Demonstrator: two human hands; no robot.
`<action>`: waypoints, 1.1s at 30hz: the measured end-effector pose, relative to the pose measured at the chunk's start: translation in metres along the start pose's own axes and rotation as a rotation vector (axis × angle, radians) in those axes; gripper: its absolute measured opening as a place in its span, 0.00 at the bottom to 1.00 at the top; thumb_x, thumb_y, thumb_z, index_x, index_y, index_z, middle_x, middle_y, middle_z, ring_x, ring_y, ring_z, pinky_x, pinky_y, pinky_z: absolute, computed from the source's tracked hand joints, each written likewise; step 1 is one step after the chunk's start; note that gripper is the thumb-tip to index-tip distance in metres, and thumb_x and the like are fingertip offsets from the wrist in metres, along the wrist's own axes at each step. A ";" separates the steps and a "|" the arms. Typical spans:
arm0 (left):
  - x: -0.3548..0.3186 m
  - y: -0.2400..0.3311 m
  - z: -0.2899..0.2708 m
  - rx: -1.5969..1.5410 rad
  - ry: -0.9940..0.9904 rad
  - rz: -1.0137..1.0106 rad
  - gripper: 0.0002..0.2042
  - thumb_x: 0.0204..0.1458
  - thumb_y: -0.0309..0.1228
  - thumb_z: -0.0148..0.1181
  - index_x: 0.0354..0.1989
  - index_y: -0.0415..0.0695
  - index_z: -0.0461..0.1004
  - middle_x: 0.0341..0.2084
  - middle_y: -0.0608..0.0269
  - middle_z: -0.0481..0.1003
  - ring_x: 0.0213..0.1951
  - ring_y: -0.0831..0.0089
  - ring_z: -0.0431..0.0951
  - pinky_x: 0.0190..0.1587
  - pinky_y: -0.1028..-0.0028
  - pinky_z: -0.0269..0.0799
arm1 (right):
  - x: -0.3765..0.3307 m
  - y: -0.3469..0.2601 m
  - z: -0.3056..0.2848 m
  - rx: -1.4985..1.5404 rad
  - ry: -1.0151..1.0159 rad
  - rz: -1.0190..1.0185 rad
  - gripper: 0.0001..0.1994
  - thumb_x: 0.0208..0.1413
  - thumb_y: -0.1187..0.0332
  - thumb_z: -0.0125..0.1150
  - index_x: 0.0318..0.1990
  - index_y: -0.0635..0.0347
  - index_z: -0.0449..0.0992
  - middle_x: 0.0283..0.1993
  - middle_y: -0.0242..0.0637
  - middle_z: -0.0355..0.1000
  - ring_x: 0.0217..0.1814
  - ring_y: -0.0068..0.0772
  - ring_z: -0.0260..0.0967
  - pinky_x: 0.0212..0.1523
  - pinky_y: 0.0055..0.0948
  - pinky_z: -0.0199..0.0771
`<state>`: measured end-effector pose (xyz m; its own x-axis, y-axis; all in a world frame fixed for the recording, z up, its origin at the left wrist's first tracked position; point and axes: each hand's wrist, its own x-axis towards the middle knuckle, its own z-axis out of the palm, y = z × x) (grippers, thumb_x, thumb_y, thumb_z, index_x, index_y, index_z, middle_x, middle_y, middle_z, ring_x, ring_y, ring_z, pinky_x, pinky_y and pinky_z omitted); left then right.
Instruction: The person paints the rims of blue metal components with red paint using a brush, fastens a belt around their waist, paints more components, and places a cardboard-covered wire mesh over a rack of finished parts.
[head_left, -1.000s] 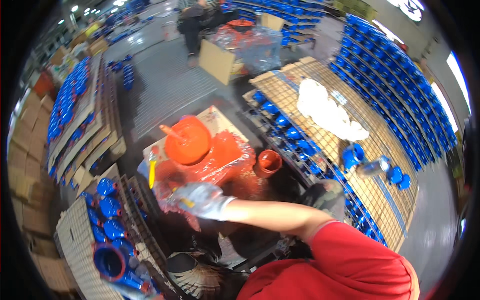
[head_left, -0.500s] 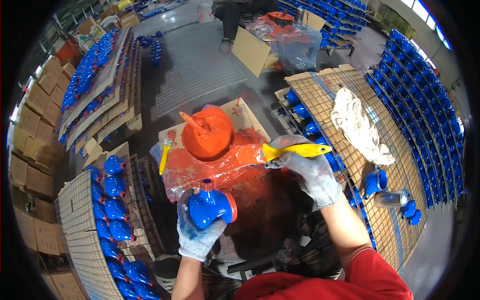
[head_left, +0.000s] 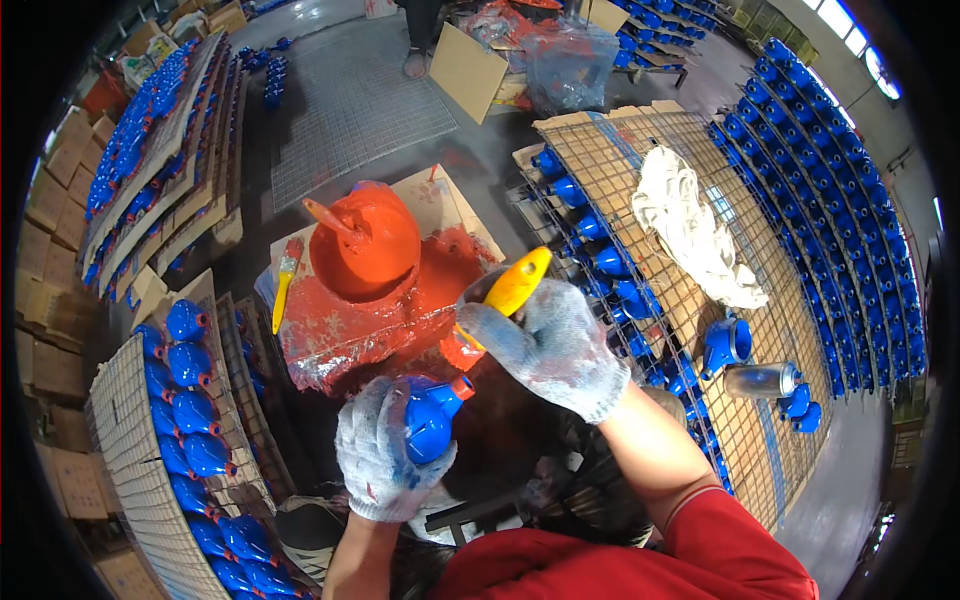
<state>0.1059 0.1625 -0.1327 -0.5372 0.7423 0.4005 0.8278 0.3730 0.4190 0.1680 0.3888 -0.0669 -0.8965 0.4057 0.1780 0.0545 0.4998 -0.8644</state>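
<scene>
Beside the paint-smeared worktop, my left hand has tipped its gripped blue fitting rightward; my right hand has swung the clasped yellow brush near the red neck, so painting seems underway.

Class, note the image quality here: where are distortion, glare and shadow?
Head view: rows of blue castings at right bow outward; head view: upper-right windows glare white; head view: space between left hand and right hand is dark.
</scene>
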 end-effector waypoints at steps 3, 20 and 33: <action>-0.001 0.001 0.001 -0.030 0.005 0.060 0.40 0.32 0.39 0.75 0.59 0.39 0.66 0.53 0.43 0.68 0.50 0.44 0.71 0.51 0.50 0.67 | -0.002 0.000 0.004 -0.129 -0.044 0.103 0.11 0.57 0.61 0.63 0.37 0.60 0.79 0.29 0.39 0.77 0.31 0.34 0.76 0.35 0.31 0.74; -0.011 -0.010 0.000 0.056 -0.104 -0.072 0.42 0.29 0.39 0.74 0.59 0.43 0.66 0.54 0.48 0.67 0.52 0.47 0.69 0.52 0.53 0.67 | -0.014 -0.024 0.021 -0.340 -0.079 -0.304 0.11 0.55 0.60 0.62 0.31 0.57 0.76 0.24 0.40 0.72 0.25 0.44 0.74 0.25 0.38 0.72; -0.007 -0.011 -0.001 -0.057 -0.106 -0.261 0.43 0.28 0.41 0.76 0.58 0.42 0.66 0.52 0.48 0.69 0.53 0.47 0.69 0.57 0.52 0.64 | -0.002 -0.013 0.030 -0.262 -0.138 -0.305 0.11 0.54 0.58 0.63 0.31 0.54 0.75 0.27 0.40 0.74 0.30 0.45 0.75 0.31 0.39 0.74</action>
<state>0.1003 0.1523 -0.1392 -0.7086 0.6803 0.1873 0.6518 0.5293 0.5432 0.1562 0.3583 -0.0702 -0.9385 0.1119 0.3268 -0.1281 0.7658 -0.6302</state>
